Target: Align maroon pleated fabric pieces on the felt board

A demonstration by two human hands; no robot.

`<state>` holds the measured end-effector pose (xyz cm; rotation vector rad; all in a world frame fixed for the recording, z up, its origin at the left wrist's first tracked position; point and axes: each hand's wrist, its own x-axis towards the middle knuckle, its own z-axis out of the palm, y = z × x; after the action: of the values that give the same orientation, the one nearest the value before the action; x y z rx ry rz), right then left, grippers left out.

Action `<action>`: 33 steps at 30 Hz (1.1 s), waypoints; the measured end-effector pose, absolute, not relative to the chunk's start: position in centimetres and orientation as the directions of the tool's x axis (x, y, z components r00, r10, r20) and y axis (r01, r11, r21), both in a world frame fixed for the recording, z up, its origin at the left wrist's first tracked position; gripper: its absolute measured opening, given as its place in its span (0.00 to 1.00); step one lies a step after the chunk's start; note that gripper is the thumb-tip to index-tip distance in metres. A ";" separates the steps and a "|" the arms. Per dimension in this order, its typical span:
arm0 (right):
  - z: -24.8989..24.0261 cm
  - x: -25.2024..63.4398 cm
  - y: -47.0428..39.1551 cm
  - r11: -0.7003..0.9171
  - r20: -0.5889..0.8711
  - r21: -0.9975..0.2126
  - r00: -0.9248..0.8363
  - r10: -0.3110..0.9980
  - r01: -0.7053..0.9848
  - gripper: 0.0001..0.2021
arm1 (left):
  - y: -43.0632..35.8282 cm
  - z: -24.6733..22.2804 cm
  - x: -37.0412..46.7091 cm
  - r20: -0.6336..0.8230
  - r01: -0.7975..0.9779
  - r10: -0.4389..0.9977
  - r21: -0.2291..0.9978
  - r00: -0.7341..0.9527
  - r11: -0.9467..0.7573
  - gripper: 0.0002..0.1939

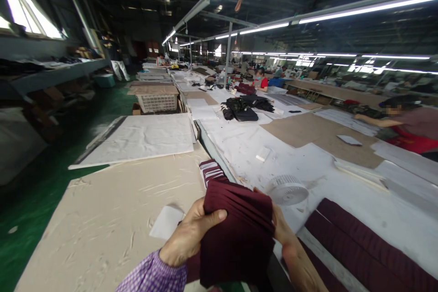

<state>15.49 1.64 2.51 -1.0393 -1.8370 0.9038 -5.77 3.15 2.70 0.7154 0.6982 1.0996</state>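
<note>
A stack of maroon cloth pieces [239, 237] hangs between my two hands at the bottom centre, its upper edge bent and fanned. My left hand [196, 228] grips its left side, the thumb lying across the front. On the right side my right hand [282, 228] holds the same stack, with its fingertips mostly hidden behind the cloth. Just beyond, a striped maroon and white bundle [211, 171] lies at the table seam. More maroon pieces [369, 246] are laid in rows on the table at the lower right.
A white round fan [286, 190] lies on the white table [232, 146] beyond my right hand. Dark garments [244, 108] are piled farther back. A beige-covered surface [112, 200] is at left. One person [410, 123] leans over the table at right; others are farther off.
</note>
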 end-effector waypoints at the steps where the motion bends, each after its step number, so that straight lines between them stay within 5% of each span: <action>1: 2.1 15.4 1.5 0.462 0.359 -0.811 -0.317 0.878 0.360 0.27 | 3.2 2.7 -5.6 -0.145 -0.538 0.953 0.798 0.266 0.272 0.12; 9: 0.6 14.0 0.7 0.582 0.734 -0.287 -0.216 0.644 0.760 0.10 | 3.1 2.2 -4.5 -0.083 -0.506 0.989 0.852 0.126 0.136 0.09; 12: 0.5 13.5 0.3 0.523 0.797 -0.168 -0.196 0.571 0.835 0.15 | 3.2 2.2 -4.3 -0.078 -0.584 0.989 0.801 0.123 0.135 0.09; 23: 1.7 12.7 0.3 0.635 0.835 -0.165 -0.235 0.497 0.755 0.17 | 3.1 2.2 -4.3 -0.069 -0.682 0.989 0.718 0.130 0.140 0.08; 33: 0.3 13.5 0.7 0.626 0.760 -0.388 -0.148 0.632 0.676 0.09 | 2.8 1.9 -3.5 -0.137 -0.666 0.987 0.729 0.083 0.157 0.07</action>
<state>13.55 0.73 0.33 -1.0495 -1.8404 -0.0547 -3.47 2.81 1.88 0.5647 0.7100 1.3364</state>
